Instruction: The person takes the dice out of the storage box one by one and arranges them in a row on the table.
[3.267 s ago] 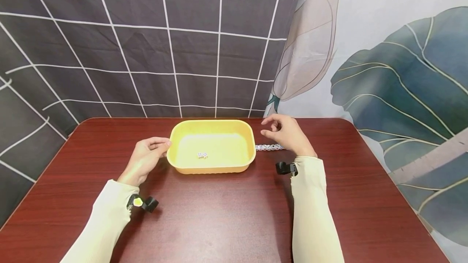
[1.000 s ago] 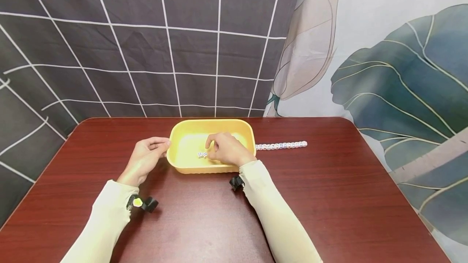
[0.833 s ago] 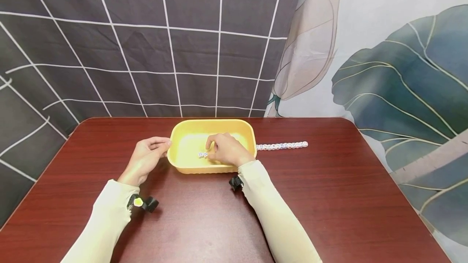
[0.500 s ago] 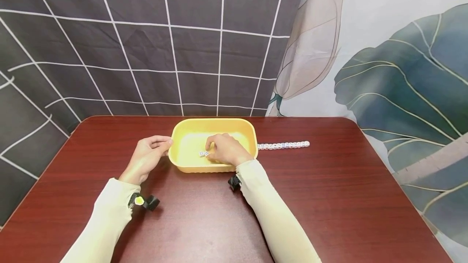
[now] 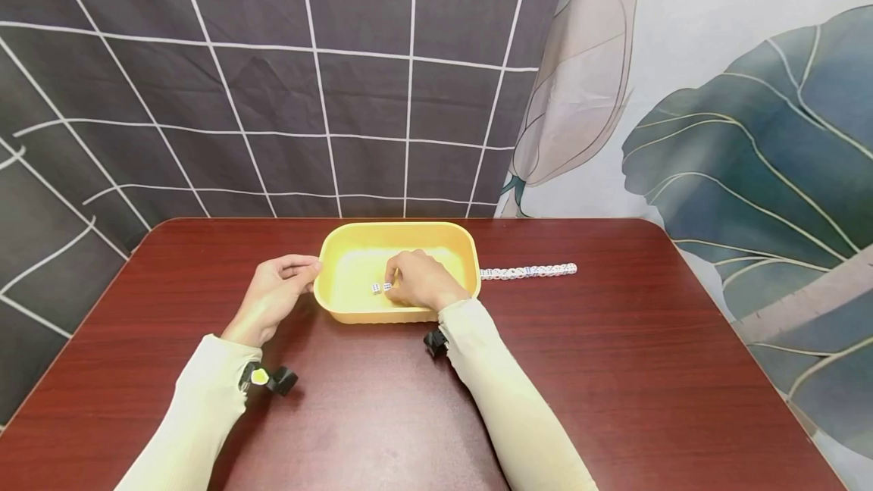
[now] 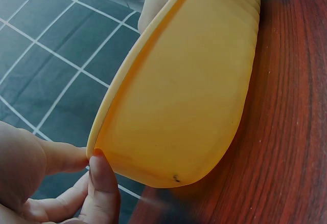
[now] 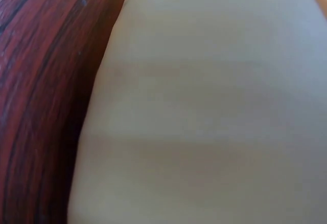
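Note:
In the head view a yellow plastic basin point(image 5: 355, 317) stands on the table. At its left end my left hand point(image 5: 269, 294) pinches the rim between thumb and fingers; the left wrist view shows the fingertips point(image 6: 102, 170) on that rim. Down inside the basin, my right hand point(image 5: 424, 279) has thumb and index finger drawn together on a white die point(image 5: 387, 287), partly hidden by the fingertips. Just left of it lies another white die point(image 5: 376, 289) on the basin floor. The right wrist view is filled by the basin's outer wall point(image 7: 194, 106), the hand out of sight there.
A straight row of several white dice point(image 5: 528, 272) runs right from the basin's right end along the reddish-brown wooden table point(image 5: 368, 415). Behind the table hang a dark grid-patterned cloth point(image 5: 361, 97) and a leaf-print curtain point(image 5: 750, 135).
My right hand has moved from above the dice row into the basin. Its thumb and index finger have closed on one die, which now sits slightly apart from the other. My left hand stays put.

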